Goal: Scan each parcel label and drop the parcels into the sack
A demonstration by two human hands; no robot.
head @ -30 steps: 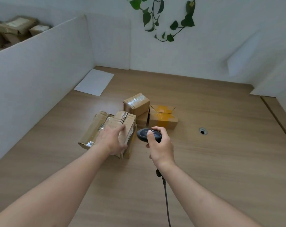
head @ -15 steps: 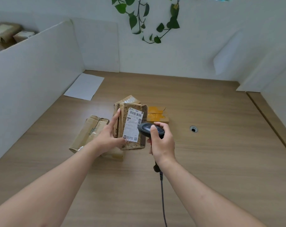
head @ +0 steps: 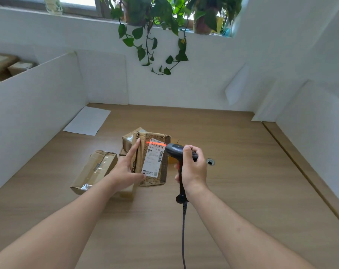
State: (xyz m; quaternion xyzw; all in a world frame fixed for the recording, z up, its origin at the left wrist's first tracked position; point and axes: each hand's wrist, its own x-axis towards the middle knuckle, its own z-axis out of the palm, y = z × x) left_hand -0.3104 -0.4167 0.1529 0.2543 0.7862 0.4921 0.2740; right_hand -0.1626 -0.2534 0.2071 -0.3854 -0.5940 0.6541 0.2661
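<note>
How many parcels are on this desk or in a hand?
4 that show: one held up in the left hand, one flat on the desk at its left, one behind it, an orange-taped one mostly hidden by the scanner. More may be hidden.

The bench point(head: 232, 171) looks like matt, smooth wood-grain laminate. The upright parcel point(head: 157, 171) is rough brown cardboard with a smooth white paper label point(head: 154, 160). The left parcel point(head: 95, 169) carries glossy clear tape. The scanner point(head: 174, 149) is dark matt plastic.
</note>
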